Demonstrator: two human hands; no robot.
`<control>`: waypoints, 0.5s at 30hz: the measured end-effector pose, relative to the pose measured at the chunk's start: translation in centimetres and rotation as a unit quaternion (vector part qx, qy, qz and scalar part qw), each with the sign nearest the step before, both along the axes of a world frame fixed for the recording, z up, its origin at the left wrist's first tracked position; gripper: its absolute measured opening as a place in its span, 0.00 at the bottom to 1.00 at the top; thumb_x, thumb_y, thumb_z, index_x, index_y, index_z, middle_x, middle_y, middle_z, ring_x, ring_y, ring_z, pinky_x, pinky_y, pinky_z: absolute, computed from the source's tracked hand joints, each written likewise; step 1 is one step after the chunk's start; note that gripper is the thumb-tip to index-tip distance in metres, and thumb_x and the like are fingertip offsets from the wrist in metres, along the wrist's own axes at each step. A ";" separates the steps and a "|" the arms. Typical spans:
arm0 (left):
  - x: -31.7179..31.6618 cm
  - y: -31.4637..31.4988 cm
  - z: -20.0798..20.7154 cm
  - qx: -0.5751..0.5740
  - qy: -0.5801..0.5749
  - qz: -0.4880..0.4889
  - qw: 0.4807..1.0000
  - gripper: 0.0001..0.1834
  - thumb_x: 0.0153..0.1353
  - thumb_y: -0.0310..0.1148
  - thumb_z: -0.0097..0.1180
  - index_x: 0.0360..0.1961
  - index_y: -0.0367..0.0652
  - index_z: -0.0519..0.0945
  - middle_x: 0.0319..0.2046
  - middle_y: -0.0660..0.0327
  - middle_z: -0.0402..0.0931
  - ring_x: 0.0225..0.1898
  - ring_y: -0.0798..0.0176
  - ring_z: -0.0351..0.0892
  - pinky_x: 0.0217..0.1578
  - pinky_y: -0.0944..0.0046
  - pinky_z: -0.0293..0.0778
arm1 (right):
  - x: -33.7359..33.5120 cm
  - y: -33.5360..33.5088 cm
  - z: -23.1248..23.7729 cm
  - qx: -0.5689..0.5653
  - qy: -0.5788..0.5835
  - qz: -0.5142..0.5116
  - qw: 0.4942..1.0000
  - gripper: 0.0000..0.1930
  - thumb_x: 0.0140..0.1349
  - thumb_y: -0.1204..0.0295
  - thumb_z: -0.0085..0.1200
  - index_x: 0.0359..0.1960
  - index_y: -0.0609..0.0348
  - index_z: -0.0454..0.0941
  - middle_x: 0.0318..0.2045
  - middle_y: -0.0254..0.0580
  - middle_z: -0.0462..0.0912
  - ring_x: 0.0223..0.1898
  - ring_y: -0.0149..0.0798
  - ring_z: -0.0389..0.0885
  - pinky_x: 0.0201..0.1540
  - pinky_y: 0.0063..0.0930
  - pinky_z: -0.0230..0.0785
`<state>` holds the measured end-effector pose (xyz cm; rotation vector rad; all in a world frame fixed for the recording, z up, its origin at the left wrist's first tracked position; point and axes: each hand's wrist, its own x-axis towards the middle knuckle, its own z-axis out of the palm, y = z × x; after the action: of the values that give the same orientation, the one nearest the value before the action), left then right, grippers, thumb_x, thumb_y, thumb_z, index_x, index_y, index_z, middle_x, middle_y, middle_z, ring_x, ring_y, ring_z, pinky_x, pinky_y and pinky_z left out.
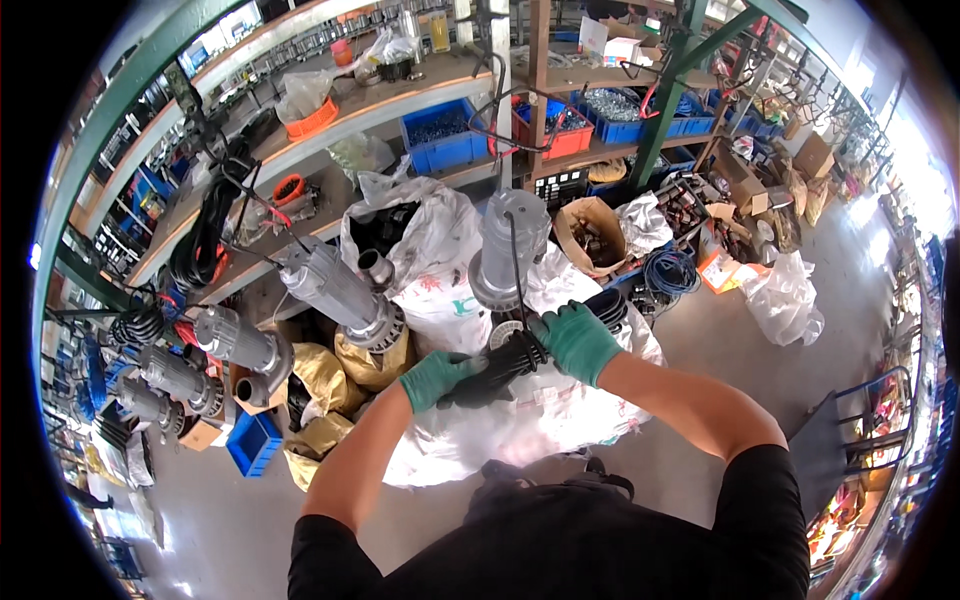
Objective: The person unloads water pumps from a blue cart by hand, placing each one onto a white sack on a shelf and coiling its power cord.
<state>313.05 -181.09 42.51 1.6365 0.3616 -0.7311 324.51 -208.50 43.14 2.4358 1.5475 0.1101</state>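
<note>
My left hand (440, 378), in a green glove, is closed on one end of a black part (495, 372) with a ribbed, slotted rim. My right hand (578, 342), gloved the same way, has its fingers curled against the ribbed end. Both hands are over a large white woven sack (450, 440) in front of me. Just beyond them hangs a grey cylindrical submersible pump (508, 245), its dark cable running down toward the black part. More black ribbed parts (607, 308) lie beside my right hand. The fingertips are partly hidden.
More grey pumps (335, 290) hang in a row on the left. An open sack (420, 235) of black parts stands behind. A blue bin (440, 138) sits on the shelf, and another blue bin (254, 442) on the floor. A cart (850, 440) stands at right.
</note>
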 end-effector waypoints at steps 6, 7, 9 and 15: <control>7.1 1.1 3.7 0.370 -0.393 -0.154 0.827 0.25 0.64 0.49 0.64 0.53 0.40 0.79 0.41 0.51 0.82 0.39 0.49 0.81 0.41 0.51 0.78 | 0.9 0.2 2.3 0.021 0.050 -0.043 0.998 0.24 0.58 0.58 0.63 0.55 0.52 0.78 0.43 0.36 0.83 0.45 0.42 0.84 0.51 0.39 0.70; 8.9 -0.8 7.5 0.425 -0.497 -0.083 0.753 0.26 0.64 0.44 0.63 0.58 0.40 0.77 0.48 0.48 0.80 0.47 0.44 0.80 0.48 0.48 0.78 | 0.7 -0.4 3.4 0.035 0.063 -0.051 0.996 0.23 0.58 0.58 0.63 0.54 0.52 0.78 0.43 0.36 0.83 0.45 0.42 0.84 0.51 0.39 0.70; 10.5 -4.5 15.7 0.330 -0.684 0.029 0.649 0.23 0.68 0.37 0.58 0.61 0.40 0.73 0.56 0.47 0.76 0.54 0.39 0.78 0.55 0.48 0.75 | 0.5 -1.8 4.2 0.121 0.064 -0.019 0.990 0.20 0.57 0.57 0.63 0.49 0.53 0.80 0.38 0.37 0.83 0.42 0.44 0.84 0.49 0.39 0.71; 17.8 -3.0 17.7 0.467 -0.593 -0.119 0.645 0.25 0.68 0.40 0.59 0.61 0.38 0.73 0.51 0.45 0.75 0.53 0.38 0.75 0.55 0.45 0.73 | 0.5 -1.6 12.1 0.359 -0.037 0.086 0.928 0.21 0.49 0.69 0.69 0.46 0.53 0.80 0.41 0.42 0.80 0.45 0.50 0.80 0.50 0.44 0.70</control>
<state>330.89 -184.11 60.18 2.7762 -0.5770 0.6325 324.98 -210.09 55.28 2.7343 1.9293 0.9446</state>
